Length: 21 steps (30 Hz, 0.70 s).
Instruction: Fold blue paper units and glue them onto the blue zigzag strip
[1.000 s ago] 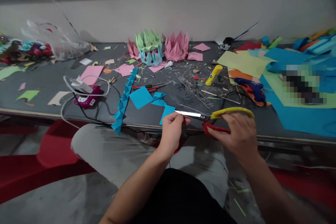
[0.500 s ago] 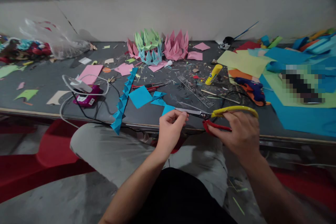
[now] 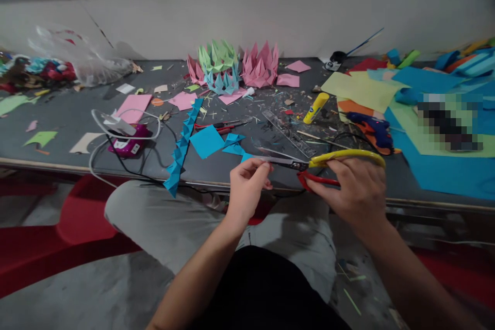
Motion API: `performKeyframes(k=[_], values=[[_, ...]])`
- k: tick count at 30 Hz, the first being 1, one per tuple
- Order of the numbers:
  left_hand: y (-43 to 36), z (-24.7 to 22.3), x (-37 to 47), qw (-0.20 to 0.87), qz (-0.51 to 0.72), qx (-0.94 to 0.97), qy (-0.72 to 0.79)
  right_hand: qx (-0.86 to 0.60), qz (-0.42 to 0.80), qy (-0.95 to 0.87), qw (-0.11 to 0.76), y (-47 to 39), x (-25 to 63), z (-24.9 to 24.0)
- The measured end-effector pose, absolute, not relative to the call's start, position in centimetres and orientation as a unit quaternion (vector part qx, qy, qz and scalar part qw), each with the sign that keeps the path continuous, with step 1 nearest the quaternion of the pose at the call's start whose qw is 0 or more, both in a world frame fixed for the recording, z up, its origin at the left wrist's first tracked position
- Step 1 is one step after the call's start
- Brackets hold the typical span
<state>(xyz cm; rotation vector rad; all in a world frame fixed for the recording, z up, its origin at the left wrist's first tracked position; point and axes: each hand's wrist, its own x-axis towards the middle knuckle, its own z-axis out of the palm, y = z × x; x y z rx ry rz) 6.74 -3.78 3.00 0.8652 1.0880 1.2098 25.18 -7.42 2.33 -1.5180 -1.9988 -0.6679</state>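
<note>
My right hand (image 3: 350, 185) holds the scissors (image 3: 342, 157), which have one yellow and one red handle, their blades pointing left. Fingers pinched, my left hand (image 3: 249, 183) is at the blade tips, beside a small blue paper piece (image 3: 246, 156) that it partly hides. Whether it grips that paper or the blade tip is hard to see. Just beyond it lie a folded blue piece (image 3: 233, 144) and a flat blue square (image 3: 207, 142). A zigzag blue folded strip (image 3: 183, 147) reaches over the table's front edge.
Green, pink and light blue paper crowns (image 3: 218, 67) stand near the wall. A glue stick (image 3: 316, 108), ruler (image 3: 288, 133), glue gun (image 3: 373, 130) and red cutter (image 3: 222, 125) lie around. A purple power block (image 3: 129, 142) with cables sits left; coloured sheets (image 3: 436, 167) cover the right.
My left hand has shifted slightly left, and less of the small blue paper shows by it. The scissors' handles have moved a little with my right hand.
</note>
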Motion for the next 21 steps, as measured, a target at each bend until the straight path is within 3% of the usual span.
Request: performKeyframes(k=[21], values=[[-2.2,2.7,6.3,0.657,0.473,0.303,0.502,-0.507,-0.322,-0.774,0.199,-6.1,24.8,3.6]])
